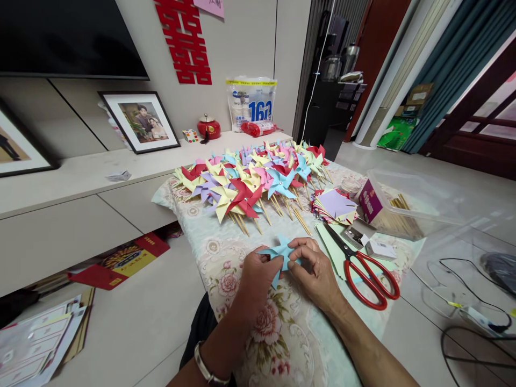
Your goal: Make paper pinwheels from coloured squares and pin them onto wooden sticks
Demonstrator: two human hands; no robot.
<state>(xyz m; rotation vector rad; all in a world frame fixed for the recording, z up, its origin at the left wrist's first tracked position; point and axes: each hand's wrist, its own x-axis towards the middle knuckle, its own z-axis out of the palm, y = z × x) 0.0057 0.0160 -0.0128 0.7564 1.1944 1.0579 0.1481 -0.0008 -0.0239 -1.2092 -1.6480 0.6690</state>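
Both hands met at frame ctr-bottom, over a floral cloth [282, 333] covering the work surface. Left hand [258, 277] was closed in a pinch on the left side of a light-blue paper pinwheel [279, 253]; right hand [316, 274] pinched its right side, fingers curled over the top edge. Pinwheel sat betw. the two hands, just above the cloth; can't tell if it touched the cloth. A watch band [205, 368] was on the left wrist.

At 12 o'clock from the hands: big heap of finished pinwheels [253, 180], red, yellow, pink, purple, blue, on wooden sticks, sticks pointing back toward the hands. At 1 o'clock: stack of cut paper squares [335, 207], purple sheet on top. At 3 o'clock, near the right hand but apart: red-handled scissors [365, 269], lying shut on a pale green sheet [332, 250]. At 2 o'clock: clear plastic box [407, 207] w/ sticks inside, a purple carton [370, 201] leaning at its near-left corner.

Further off at 11 o'clock: framed photo [141, 121] leaning on the wall above a low cabinet [72, 215]. At 9 o'clock: red-and-yellow packet [121, 260] under the cabinet.
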